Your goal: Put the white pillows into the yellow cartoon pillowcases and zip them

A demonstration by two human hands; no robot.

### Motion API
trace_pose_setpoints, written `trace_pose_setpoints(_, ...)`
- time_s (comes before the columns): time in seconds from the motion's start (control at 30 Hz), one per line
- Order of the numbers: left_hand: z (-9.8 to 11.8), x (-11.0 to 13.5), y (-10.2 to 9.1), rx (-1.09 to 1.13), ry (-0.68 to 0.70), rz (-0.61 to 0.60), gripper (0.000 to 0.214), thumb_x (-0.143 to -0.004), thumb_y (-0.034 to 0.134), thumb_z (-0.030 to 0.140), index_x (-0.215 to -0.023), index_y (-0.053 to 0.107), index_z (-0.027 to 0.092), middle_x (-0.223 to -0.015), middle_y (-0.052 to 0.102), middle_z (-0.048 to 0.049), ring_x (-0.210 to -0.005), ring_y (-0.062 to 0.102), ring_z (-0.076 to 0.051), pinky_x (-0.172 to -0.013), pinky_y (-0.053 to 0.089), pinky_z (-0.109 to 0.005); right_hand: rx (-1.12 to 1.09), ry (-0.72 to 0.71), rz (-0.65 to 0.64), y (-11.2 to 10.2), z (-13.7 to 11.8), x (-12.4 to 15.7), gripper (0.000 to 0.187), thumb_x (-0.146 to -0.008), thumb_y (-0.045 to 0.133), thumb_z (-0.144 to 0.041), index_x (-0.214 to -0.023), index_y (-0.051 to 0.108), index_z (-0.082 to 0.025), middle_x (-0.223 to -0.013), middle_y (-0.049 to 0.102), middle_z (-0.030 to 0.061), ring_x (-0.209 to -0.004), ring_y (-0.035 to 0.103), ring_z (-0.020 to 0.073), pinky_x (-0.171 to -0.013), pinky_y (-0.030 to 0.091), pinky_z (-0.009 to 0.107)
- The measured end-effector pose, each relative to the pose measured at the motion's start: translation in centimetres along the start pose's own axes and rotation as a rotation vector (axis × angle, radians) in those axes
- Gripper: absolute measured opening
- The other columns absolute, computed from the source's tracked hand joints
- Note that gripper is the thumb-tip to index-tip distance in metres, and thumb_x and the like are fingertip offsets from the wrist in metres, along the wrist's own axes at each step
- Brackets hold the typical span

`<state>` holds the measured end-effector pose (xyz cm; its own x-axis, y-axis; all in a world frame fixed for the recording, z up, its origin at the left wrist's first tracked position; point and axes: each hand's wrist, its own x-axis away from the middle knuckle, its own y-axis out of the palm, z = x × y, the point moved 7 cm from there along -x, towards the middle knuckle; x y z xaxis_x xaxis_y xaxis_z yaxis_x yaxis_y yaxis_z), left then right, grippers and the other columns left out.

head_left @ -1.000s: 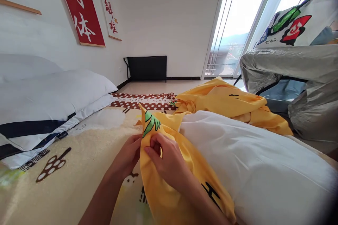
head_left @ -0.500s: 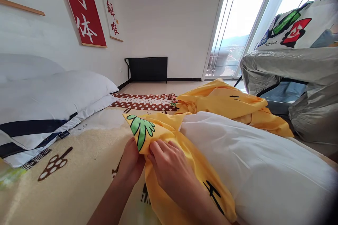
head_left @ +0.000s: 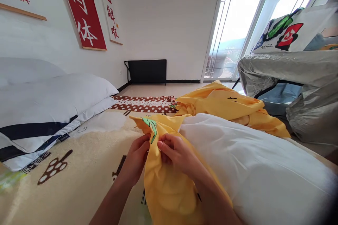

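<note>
A yellow pillowcase (head_left: pixel 169 190) with a green leaf print lies bunched over the near end of a white pillow (head_left: pixel 253 168) on the bed. My left hand (head_left: pixel 137 158) pinches the pillowcase's edge from the left, fingers closed on the cloth. My right hand (head_left: pixel 176 153) grips the same edge just to the right, fingers curled into the fabric. Both hands nearly touch each other. The pillowcase's far end trails off as a crumpled yellow heap (head_left: pixel 227 105) behind the pillow.
Two stacked white pillows (head_left: pixel 52 102) with dark stripes lie at the left on a cream printed blanket (head_left: pixel 74 182). A silver-covered piece of furniture (head_left: pixel 290 74) stands at the right. Red banners (head_left: pixel 81 10) hang on the wall; glass doors (head_left: pixel 235 24) are behind.
The corner with the green leaf, held up a second ago, has been folded down and gathered. Both hands have shifted along the edge and now pinch it closer together.
</note>
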<state>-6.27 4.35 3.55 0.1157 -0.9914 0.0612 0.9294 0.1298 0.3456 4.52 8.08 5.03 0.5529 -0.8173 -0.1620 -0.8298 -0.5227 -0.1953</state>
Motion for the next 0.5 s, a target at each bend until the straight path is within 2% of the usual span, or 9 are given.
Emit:
trace_pose_setpoints(0.07,-0.1,-0.1,0.2,-0.014,0.024,-0.015,0.030,-0.067,0.074,0.033,-0.090,0.069,0.015,-0.069,0.066,-0.0012,-0.065,0.059,-0.014,-0.056,0.039,-0.019,-0.144,0.026,-0.063,0.6,0.3,-0.2,0.032,-0.080,0.057,-0.049,-0.077,0.049,-0.018,-0.053,0.050,-0.0054,-0.048,0.044,0.0079,-0.047,0.034,0.020)
trace_pose_setpoints(0.13,-0.2,-0.2,0.2,-0.037,0.044,-0.021,0.029,-0.067,0.075,0.034,-0.089,0.069,0.016,-0.070,0.066,-0.0008,-0.065,0.059,-0.014,-0.057,0.039,-0.020,-0.225,0.052,-0.070,0.7,0.5,-0.2,0.036,-0.076,0.061,-0.052,-0.076,0.048,-0.018,-0.051,0.049,-0.0066,-0.046,0.042,0.0066,-0.045,0.032,0.019)
trace_pose_setpoints(0.3,-0.4,0.0,0.3,-0.056,0.028,-0.028,0.035,-0.067,0.076,0.036,-0.097,0.068,0.018,-0.073,0.067,-0.0008,-0.068,0.061,-0.016,-0.061,0.043,-0.022,-0.302,0.068,-0.061,1.0,0.7,-0.3,0.039,-0.073,0.064,-0.054,-0.074,0.047,-0.019,-0.048,0.045,-0.0086,-0.041,0.036,0.0048,-0.042,0.028,0.019)
trace_pose_setpoints(0.5,-0.5,0.0,0.4,0.030,-0.008,0.005,0.049,-0.061,0.080,0.038,-0.103,0.068,0.017,-0.074,0.069,-0.0033,-0.071,0.063,-0.019,-0.063,0.046,-0.024,-0.364,0.058,-0.044,1.4,0.9,-0.6,0.040,-0.072,0.064,-0.054,-0.074,0.044,-0.020,-0.052,0.041,-0.0090,-0.043,0.031,0.0044,-0.040,0.023,0.019)
